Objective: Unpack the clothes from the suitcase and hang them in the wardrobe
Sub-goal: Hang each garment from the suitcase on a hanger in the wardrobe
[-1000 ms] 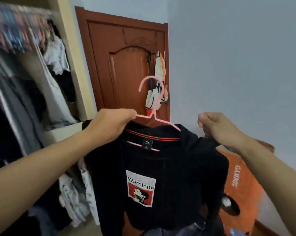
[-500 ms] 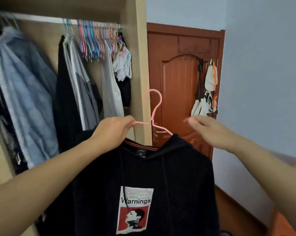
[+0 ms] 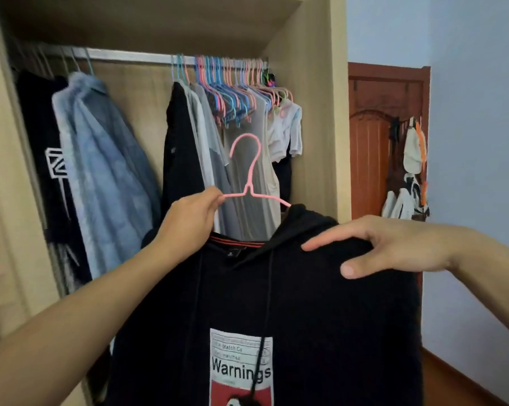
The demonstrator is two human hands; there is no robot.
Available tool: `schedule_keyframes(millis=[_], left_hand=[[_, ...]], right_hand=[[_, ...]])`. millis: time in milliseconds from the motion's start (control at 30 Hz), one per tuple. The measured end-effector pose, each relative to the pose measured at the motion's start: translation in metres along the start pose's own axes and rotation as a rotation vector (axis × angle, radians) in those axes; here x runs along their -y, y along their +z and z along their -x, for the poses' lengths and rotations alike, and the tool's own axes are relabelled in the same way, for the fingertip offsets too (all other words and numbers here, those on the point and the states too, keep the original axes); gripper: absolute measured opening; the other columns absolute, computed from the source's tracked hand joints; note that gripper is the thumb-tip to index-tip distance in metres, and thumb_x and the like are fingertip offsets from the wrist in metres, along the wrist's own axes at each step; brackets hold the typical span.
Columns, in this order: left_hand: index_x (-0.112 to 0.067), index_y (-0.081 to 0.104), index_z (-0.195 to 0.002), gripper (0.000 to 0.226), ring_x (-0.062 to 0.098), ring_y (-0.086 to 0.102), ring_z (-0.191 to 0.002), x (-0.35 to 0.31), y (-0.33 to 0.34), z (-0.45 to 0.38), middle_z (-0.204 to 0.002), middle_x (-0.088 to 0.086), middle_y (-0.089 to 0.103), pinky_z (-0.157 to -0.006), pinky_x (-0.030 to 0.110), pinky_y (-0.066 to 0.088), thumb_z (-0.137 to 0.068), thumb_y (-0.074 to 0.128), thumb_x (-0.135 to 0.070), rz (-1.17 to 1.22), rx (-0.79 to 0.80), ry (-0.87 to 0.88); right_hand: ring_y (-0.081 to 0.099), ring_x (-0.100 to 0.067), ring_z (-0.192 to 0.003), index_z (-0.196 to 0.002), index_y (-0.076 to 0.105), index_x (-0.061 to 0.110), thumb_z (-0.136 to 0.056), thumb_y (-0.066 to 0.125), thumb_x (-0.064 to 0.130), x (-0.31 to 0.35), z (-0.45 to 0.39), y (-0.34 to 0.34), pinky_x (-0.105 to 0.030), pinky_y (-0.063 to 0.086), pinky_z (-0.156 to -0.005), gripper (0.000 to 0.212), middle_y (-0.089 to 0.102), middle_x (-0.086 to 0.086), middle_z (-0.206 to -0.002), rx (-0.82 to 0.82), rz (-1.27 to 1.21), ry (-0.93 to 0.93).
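You are at the hanging step: your left hand [image 3: 190,221] has its fingers clamped on the arm of the pink hanger [image 3: 248,177], and the black hoodie [image 3: 306,303] hangs from it just below. Your right hand [image 3: 393,247] rests on the hoodie's shoulder, fingers spread and loose. Next, lift the hook up to the rail [image 3: 136,57], well above your fingers. Aim for the bare stretch between the blue jacket [image 3: 107,171] and the dark clothes; the bunch of spare hangers [image 3: 232,86] crowds the rail's right end.
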State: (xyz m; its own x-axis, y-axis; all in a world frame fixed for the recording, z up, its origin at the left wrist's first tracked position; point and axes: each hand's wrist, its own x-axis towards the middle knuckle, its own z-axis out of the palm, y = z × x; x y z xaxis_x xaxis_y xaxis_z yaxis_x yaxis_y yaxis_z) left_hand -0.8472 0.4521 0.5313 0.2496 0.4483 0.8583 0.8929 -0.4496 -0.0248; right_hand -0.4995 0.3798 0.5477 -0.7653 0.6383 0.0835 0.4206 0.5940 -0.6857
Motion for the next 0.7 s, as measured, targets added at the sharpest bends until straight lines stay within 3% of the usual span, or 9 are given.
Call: schedule_keyframes(millis=[100, 233, 300, 367, 400, 533, 600, 700], left_hand=[[-0.010, 0.056, -0.094, 0.028, 0.022, 0.048, -0.057, 0.030, -0.005, -0.024, -0.064, -0.002, 0.050, -0.056, 0.039, 0.040, -0.106, 0.045, -0.032, -0.040, -0.014, 0.027], [-0.010, 0.052, -0.093, 0.028, 0.009, 0.042, -0.054, 0.045, -0.002, -0.047, -0.060, -0.007, 0.042, -0.057, 0.037, 0.030, -0.108, 0.043, -0.032, -0.039, -0.013, -0.047], [-0.013, 0.050, -0.089, 0.031, 0.013, 0.048, -0.058, 0.046, -0.001, -0.061, -0.062, -0.004, 0.049, -0.058, 0.040, 0.036, -0.108, 0.042, -0.035, -0.004, -0.015, -0.068], [-0.019, 0.052, -0.083, 0.032, 0.021, 0.057, -0.069, 0.050, -0.001, -0.086, -0.071, -0.002, 0.058, -0.066, 0.042, 0.045, -0.106, 0.045, -0.041, 0.076, -0.028, -0.104], [-0.020, 0.056, -0.085, 0.032, 0.022, 0.059, -0.077, 0.053, -0.003, -0.106, -0.078, -0.001, 0.061, -0.071, 0.040, 0.045, -0.104, 0.048, -0.044, 0.071, -0.050, -0.131], [-0.019, 0.064, -0.122, 0.050, 0.032, 0.050, -0.119, 0.071, -0.027, -0.163, -0.124, 0.014, 0.063, -0.103, 0.041, 0.038, -0.101, 0.036, -0.054, 0.031, -0.178, -0.314], [-0.018, 0.053, -0.141, 0.049, 0.038, 0.041, -0.131, 0.096, -0.032, -0.146, -0.142, 0.020, 0.052, -0.111, 0.047, 0.033, -0.105, 0.034, -0.045, -0.138, -0.104, -0.418], [-0.031, 0.030, -0.157, 0.057, 0.040, 0.027, -0.144, 0.149, -0.036, -0.089, -0.159, 0.018, 0.027, -0.117, 0.053, 0.027, -0.104, 0.035, -0.052, -0.681, 0.190, -0.530]], right_hand=[[0.055, -0.012, -0.131, -0.149, 0.042, 0.033, -0.087, 0.069, -0.004, 0.008, -0.019, 0.002, -0.032, 0.046, -0.108, 0.077, 0.055, 0.011, -0.145, 0.004, -0.243, 0.018], [0.061, -0.011, -0.123, -0.148, 0.042, 0.033, -0.080, 0.073, -0.011, 0.028, -0.047, 0.005, -0.034, 0.049, -0.105, 0.087, 0.063, 0.013, -0.135, -0.110, -0.265, 0.011], [0.064, -0.014, -0.120, -0.145, 0.047, 0.036, -0.084, 0.069, -0.012, 0.038, -0.051, 0.003, -0.040, 0.051, -0.104, 0.081, 0.066, 0.013, -0.129, -0.187, -0.198, 0.010], [0.066, -0.018, -0.116, -0.139, 0.053, 0.042, -0.089, 0.065, -0.010, 0.052, -0.051, -0.005, -0.045, 0.052, -0.102, 0.074, 0.068, 0.013, -0.125, -0.319, -0.075, -0.009], [0.068, -0.015, -0.111, -0.137, 0.056, 0.043, -0.090, 0.062, -0.011, 0.060, -0.053, -0.014, -0.042, 0.054, -0.099, 0.071, 0.069, 0.013, -0.123, -0.386, -0.066, -0.032], [0.071, -0.015, -0.100, -0.129, 0.064, 0.036, -0.092, 0.051, -0.016, 0.086, -0.067, -0.050, -0.030, 0.059, -0.085, 0.065, 0.070, 0.005, -0.118, -0.591, -0.145, -0.073], [0.070, -0.018, -0.101, -0.125, 0.066, 0.036, -0.092, 0.049, -0.016, 0.095, -0.078, -0.060, -0.029, 0.059, -0.082, 0.064, 0.067, 0.002, -0.122, -0.611, -0.129, -0.093], [0.073, -0.017, -0.092, -0.114, 0.070, 0.040, -0.093, 0.047, -0.016, 0.115, -0.093, -0.072, -0.032, 0.059, -0.081, 0.065, 0.073, 0.003, -0.110, -0.584, -0.081, -0.149]])
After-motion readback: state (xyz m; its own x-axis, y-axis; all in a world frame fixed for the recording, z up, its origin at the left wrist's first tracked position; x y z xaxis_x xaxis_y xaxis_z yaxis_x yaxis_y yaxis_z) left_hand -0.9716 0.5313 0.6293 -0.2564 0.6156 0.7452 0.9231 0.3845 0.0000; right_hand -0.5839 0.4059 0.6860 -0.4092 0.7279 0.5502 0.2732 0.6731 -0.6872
